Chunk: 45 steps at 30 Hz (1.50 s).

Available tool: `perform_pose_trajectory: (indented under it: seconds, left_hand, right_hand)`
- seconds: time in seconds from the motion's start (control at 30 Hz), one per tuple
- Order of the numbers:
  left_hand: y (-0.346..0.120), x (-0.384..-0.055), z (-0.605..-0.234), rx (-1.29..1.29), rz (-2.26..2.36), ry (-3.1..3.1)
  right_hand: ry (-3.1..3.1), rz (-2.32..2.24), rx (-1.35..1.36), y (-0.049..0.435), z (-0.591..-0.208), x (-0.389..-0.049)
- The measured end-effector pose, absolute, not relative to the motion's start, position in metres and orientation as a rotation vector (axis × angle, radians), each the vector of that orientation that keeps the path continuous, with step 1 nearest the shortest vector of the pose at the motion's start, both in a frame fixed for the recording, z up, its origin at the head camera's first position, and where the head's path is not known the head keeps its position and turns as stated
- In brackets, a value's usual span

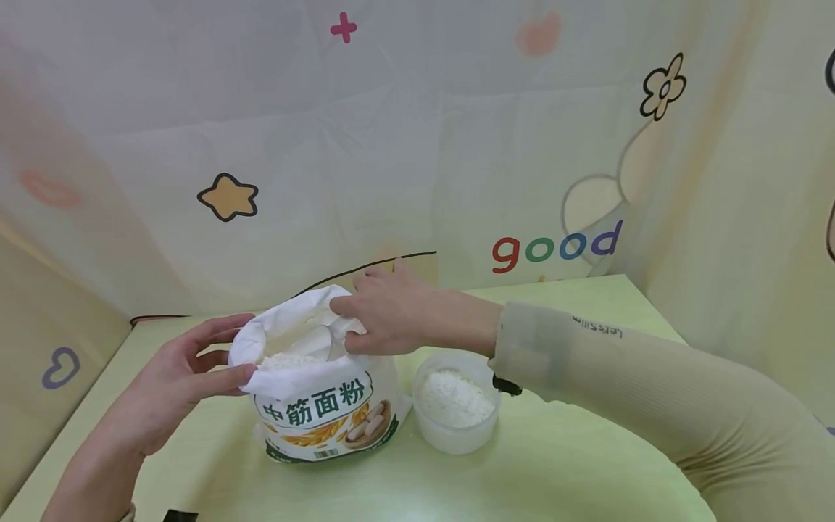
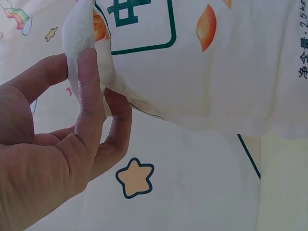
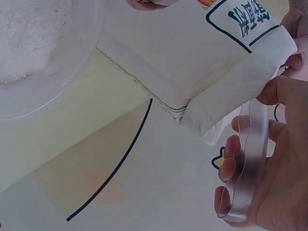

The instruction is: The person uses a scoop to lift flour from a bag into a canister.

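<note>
A white flour bag with green Chinese lettering stands upright, its top rolled outward around the open mouth. My left hand grips the folded rim on the left side, thumb on the near face and fingers behind; the left wrist view shows this hand pinching the cuff. Reaching over from the right, my right hand is at the bag's mouth. Its fingers curl around the wavy clear handle of a plastic scoop. The scoop's bowl lies inside the bag against the white flour; its tip is hidden.
Close to the bag's right side, a translucent round tub holds a heap of flour. Both stand on a pale green-yellow table. A printed curtain hangs behind the table's back edge.
</note>
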<state>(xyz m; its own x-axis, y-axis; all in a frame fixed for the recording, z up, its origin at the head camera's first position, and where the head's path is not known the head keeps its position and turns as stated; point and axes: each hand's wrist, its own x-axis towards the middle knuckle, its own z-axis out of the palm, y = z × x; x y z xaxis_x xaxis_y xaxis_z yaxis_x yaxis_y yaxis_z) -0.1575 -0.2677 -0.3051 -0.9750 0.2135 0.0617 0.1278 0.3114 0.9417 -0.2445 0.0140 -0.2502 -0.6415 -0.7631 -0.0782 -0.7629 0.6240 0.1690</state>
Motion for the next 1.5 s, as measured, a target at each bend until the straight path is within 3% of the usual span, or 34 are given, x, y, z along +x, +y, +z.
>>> perform_pose_trajectory:
  seconds: [1.5]
  left_hand:
    - [-0.267,-0.153,-0.304,0.332,1.781,2.504]
  right_hand:
    - [-2.836,-0.14,1.269,0.034,-0.259,-0.249]
